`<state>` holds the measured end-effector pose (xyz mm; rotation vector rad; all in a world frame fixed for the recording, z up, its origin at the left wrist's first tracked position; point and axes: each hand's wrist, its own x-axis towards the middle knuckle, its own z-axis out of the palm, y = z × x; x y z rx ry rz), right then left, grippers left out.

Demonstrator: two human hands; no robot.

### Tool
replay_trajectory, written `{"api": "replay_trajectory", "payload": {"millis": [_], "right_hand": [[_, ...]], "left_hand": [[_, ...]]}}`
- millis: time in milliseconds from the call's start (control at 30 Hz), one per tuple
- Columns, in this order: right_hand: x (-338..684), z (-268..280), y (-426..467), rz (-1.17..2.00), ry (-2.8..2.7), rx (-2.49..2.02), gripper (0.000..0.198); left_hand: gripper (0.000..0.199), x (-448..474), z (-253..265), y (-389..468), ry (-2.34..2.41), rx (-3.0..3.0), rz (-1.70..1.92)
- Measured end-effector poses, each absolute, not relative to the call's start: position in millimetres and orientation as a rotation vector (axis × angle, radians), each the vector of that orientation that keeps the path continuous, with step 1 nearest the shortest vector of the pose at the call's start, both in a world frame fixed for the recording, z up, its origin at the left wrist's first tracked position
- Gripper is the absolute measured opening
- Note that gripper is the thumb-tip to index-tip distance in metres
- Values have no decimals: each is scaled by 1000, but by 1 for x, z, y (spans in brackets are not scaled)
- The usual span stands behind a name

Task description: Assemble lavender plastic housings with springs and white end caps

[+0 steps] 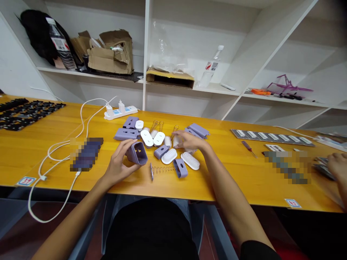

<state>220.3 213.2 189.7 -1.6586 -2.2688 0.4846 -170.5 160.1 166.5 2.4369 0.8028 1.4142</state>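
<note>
My left hand [120,160] is closed around a hollow purple plastic housing [132,154], its open end tilted toward the right. My right hand [189,140] reaches over the pile with fingers stretched out, close to a white piece [177,141] and a coil spring [175,128]; its thumb is partly hidden. Between the hands lie white oval caps [159,138], a purple sleeve [161,152] and a white oval shell [169,156]. Nearer me, a long spring [164,169] lies between a thin purple plate [151,172] and another purple sleeve [180,168].
Left are a phone [88,154] on a looping white cable and black parts [29,113]. A power strip [121,112] stands behind. Purple housings [126,134] lie behind my left hand. Rightward are a screwdriver [248,148], a strip of white pieces [272,137] and another person's hand [338,168].
</note>
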Motion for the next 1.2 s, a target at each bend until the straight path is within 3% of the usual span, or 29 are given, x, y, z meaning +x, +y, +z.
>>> {"api": "replay_trajectory", "payload": {"millis": [200, 600, 967, 1200], "right_hand": [[247, 191, 207, 414, -2055, -1534, 68], [249, 169, 212, -220, -1776, -1781, 67], [250, 167, 201, -212, -1853, -1761, 54], [218, 177, 178, -65, -2234, -1747, 24]], "left_hand": [[73, -171, 167, 161, 791, 2458, 1428], [74, -172, 165, 160, 802, 2486, 1397], [73, -172, 165, 159, 786, 2500, 1373], [73, -172, 166, 160, 790, 2501, 1374]]}}
